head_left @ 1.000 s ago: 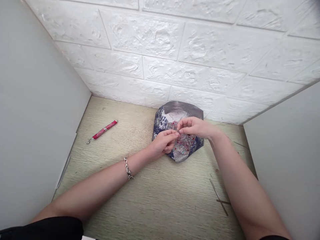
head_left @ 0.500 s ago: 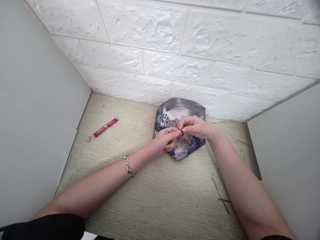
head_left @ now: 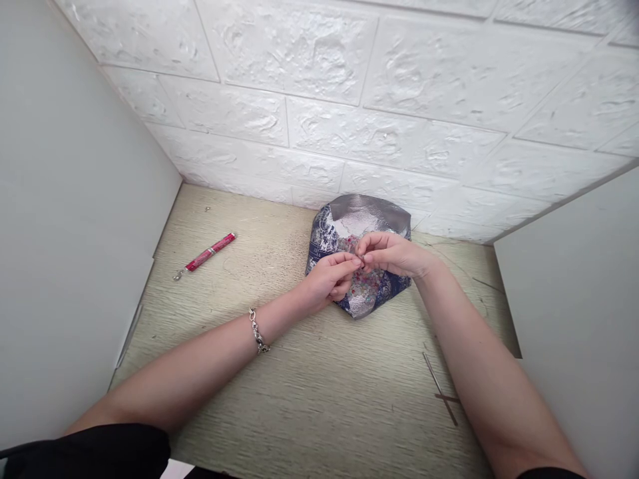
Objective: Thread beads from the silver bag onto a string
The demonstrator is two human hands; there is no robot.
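Observation:
Over a blue and silver foil pouch point(head_left: 324, 229), folded into an open tray shape, both my hands meet fingertip to fingertip. Many small red, clear and coloured beads point(head_left: 367, 286) lie in the pouch. My left hand point(head_left: 329, 279) is closed in a pinch, thumb against index finger. Opposite it, my right hand point(head_left: 392, 256) pinches too, its fingertips touching the left ones. A tiny dark thing shows between the fingertips, too small to name. The fingers cover part of the beads.
A red rod-shaped item point(head_left: 210, 251) with a metal clasp lies at the left on the wooden tabletop point(head_left: 279, 399). Thin sticks point(head_left: 439, 386) cross beside my right forearm. A white brick-patterned wall point(head_left: 339, 113) rises behind, with grey panels on both sides.
Both hands stay almost in place, pinched together over the pouch. Only slight finger movement shows, and the view has shifted a little.

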